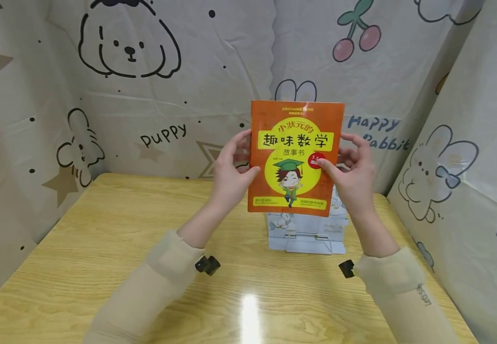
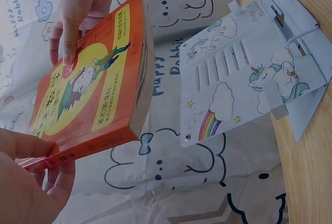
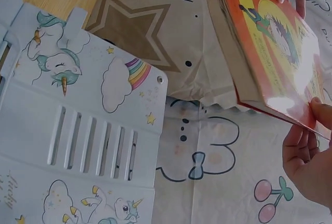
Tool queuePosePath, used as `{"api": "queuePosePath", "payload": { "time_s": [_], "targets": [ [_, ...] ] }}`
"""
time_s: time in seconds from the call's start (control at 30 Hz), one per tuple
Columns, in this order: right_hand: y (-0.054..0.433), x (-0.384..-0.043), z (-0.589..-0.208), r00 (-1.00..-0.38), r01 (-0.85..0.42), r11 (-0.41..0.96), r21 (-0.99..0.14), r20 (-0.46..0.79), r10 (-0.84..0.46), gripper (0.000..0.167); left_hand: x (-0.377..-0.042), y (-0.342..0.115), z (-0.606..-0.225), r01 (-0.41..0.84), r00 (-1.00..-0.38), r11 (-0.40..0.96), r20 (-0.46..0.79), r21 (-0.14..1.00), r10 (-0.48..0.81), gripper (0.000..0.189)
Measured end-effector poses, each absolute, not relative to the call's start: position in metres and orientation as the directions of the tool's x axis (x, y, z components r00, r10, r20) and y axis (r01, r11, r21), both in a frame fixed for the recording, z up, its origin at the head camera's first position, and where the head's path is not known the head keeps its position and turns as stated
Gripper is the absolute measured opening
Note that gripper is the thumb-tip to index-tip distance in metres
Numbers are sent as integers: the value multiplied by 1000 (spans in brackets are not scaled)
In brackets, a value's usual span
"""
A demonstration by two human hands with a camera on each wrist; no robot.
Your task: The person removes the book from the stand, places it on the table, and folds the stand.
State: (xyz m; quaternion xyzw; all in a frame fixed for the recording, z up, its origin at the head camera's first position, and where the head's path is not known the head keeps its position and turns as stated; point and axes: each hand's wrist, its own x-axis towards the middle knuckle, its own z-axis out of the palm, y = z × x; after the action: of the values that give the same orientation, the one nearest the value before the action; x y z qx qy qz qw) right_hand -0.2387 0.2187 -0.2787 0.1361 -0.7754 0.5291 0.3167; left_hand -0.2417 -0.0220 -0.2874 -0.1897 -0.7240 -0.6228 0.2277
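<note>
An orange and yellow book [image 1: 291, 184], its cover showing a cartoon child in a green graduation cap, is held upright in the air. My left hand [image 1: 233, 169] grips its left edge, thumb on the front cover and fingers behind. At the opposite edge my right hand [image 1: 353, 167] pinches it, the thumb over a red circle on the cover. Behind and below the book stands a white book stand [image 1: 306, 244] with unicorn pictures, partly hidden in the head view. The left wrist view shows the stand's slotted back panel [image 2: 223, 73] tilted and apart from the book.
The stand rests on a light wooden table [image 1: 145, 239] near its back edge. A pale cloth [image 1: 231, 57] with puppy, rabbit and cherry drawings hangs behind and along both sides. Wire holders [image 1: 308, 237] cross the stand's front ledge.
</note>
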Motion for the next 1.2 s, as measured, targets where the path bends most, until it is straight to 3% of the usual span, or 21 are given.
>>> {"api": "queuePosePath", "payload": {
  "time_s": [0.23, 0.7, 1.2],
  "targets": [
    [212, -232, -274, -763, -574, 376, -727, 642, 76, 61, -234, -37, -284, 541, -839, 111, 545, 834, -6, 67],
    [199, -220, -271, -772, -631, 183, -754, 587, -243, 77, -224, -71, -277, 424, -904, 67, 426, 903, -20, 72],
    [177, -220, -297, -815, -552, 82, -830, 517, -261, 78, -214, -97, -291, 351, -933, 108, 357, 930, -40, 74]
  ]
}}
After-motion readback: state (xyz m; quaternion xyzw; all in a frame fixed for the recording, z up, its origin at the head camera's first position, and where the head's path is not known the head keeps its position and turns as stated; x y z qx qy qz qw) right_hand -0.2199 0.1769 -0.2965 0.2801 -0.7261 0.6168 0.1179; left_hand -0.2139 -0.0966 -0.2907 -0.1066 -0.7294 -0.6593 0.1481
